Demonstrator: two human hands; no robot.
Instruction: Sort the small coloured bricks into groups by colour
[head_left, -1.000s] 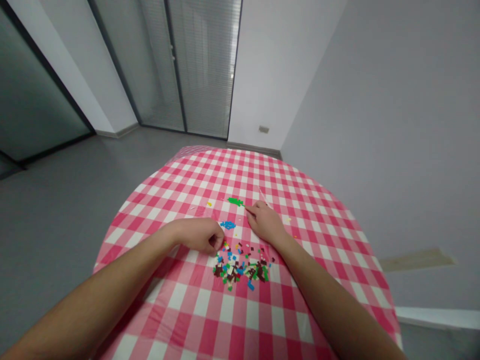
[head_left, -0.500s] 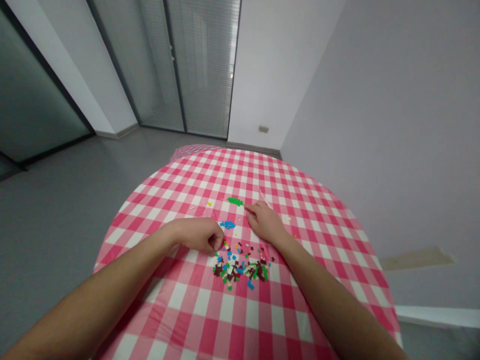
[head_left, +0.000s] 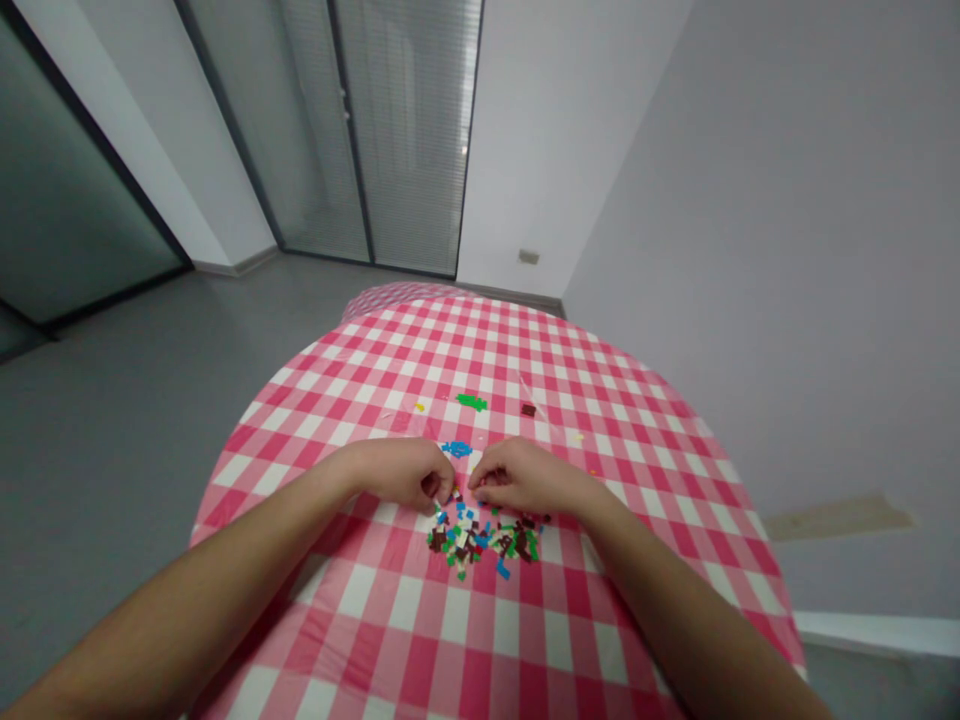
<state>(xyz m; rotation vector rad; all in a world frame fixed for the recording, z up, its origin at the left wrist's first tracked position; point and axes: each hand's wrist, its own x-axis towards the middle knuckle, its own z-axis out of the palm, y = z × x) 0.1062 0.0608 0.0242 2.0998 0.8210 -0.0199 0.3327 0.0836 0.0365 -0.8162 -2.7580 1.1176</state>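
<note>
The pile of small plastic bricks lies at about 4 o'clock from my left hand and about 7 o'clock from my right hand, its long axis running side to side across the gingham-covered bench. Both hands are curled, fingers drawn inward; I cannot tell whether either grips a brick. My left fingertips sit at the pile's upper edge, nearer than my right. A cluster of blue bricks lies at 2 o'clock from my left hand.

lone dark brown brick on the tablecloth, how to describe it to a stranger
On the round pink-checked tablecloth, look beyond the right hand. A small dark brown brick lies alone there, level with the green cluster, the only brown piece away from the mixed pile.
</note>
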